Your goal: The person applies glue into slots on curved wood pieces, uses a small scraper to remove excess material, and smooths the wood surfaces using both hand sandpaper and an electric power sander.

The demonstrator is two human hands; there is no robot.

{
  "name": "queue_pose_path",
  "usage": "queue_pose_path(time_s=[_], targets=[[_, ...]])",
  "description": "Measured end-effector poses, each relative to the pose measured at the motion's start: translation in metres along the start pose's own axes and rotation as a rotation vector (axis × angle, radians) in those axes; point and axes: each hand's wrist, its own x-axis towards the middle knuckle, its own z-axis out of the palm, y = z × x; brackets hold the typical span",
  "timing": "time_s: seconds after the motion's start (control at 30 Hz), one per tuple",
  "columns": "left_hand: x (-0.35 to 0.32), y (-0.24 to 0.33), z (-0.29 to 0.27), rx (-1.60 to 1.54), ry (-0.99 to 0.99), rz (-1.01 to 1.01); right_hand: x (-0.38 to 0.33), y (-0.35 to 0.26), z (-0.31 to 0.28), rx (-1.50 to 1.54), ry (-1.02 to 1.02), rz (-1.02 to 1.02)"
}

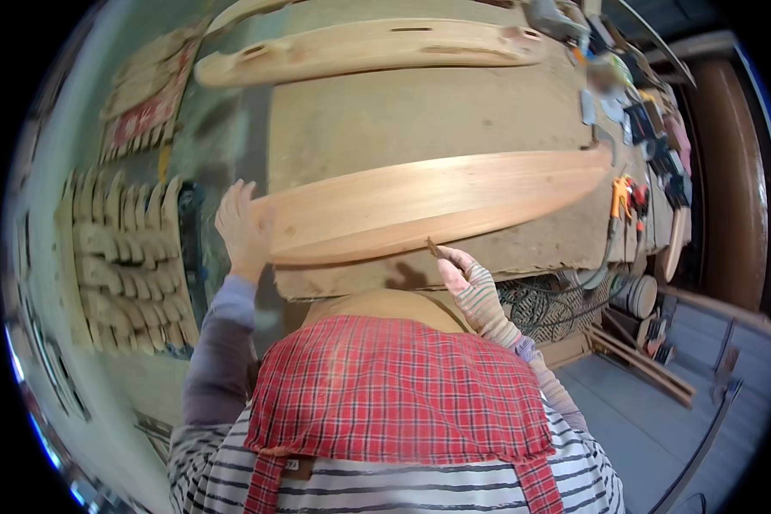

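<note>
A long tapered wooden board (428,201) lies across the workbench (420,111), its left end past the bench edge. My left hand (242,227) grips that left end. My right hand (471,283), in a striped fingerless glove, pinches a small thin brown tool (434,249) whose tip meets the board's near edge. A second shaped wooden piece (368,50) with slots lies at the far side of the bench. I wear a red checked apron over a striped shirt.
Rows of carved wooden pieces (124,257) lie on the floor to the left. Hand tools and clamps (634,128) crowd the bench's right end. Wooden sticks (638,360), a coil of netting (548,304) and a round can (638,295) sit below on the right.
</note>
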Motion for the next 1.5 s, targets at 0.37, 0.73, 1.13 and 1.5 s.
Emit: queue_pose_path(time_s=[0.37,0.73,1.13,1.5], targets=[[-0.014,0.312,0.079,0.221,-0.277,0.543,0.068,0.003,-0.207,0.573,0.259,0.163],[0.096,0.340,0.008,0.007,-0.673,0.334,0.122,-0.042,-0.263,0.692,-0.180,0.158],[0.174,0.311,0.022,0.013,-0.756,0.098,0.149,-0.062,-0.312,0.320,-0.346,0.131],[0.211,0.308,0.025,-0.029,-0.804,0.089,0.206,-0.032,-0.407,0.658,0.197,0.162]])
